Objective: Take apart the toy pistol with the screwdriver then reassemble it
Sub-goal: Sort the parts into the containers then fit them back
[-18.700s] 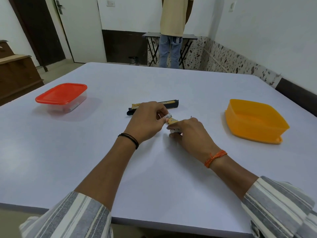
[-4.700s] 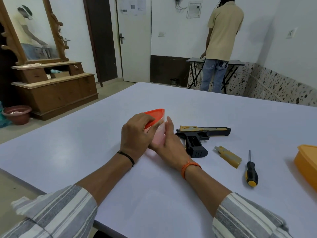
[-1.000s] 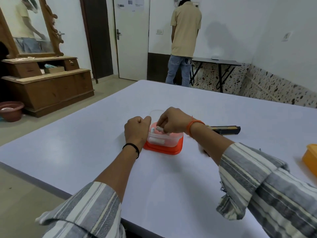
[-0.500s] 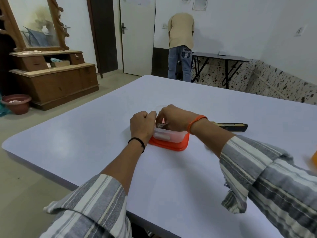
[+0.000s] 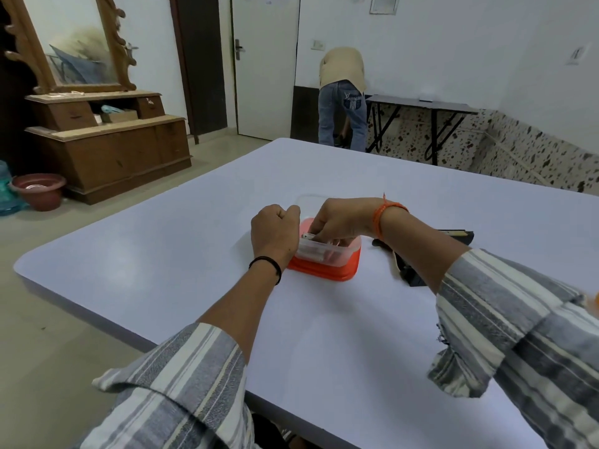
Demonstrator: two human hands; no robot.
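Observation:
A clear plastic container (image 5: 337, 254) stands on its red lid (image 5: 324, 271) at the middle of the table, with small pale parts inside. My left hand (image 5: 275, 231) is curled against its left rim and steadies it. My right hand (image 5: 343, 220) reaches down into the container with curled fingers that pinch a small part; the fingertips are hidden by the wall. The black and yellow toy pistol (image 5: 457, 236) lies just to the right, mostly covered by my right forearm. The screwdriver is not in view.
The pale table (image 5: 194, 254) has its left edge and rounded corner close to the container. A sliver of the orange tub (image 5: 595, 299) shows at the far right. A person (image 5: 342, 98) bends over by a folding table (image 5: 421, 106). A wooden dresser (image 5: 107, 147) stands left.
My right hand's fingers have sunk a little deeper into the container while my left hand stays at its rim. The person at the back has bent further down.

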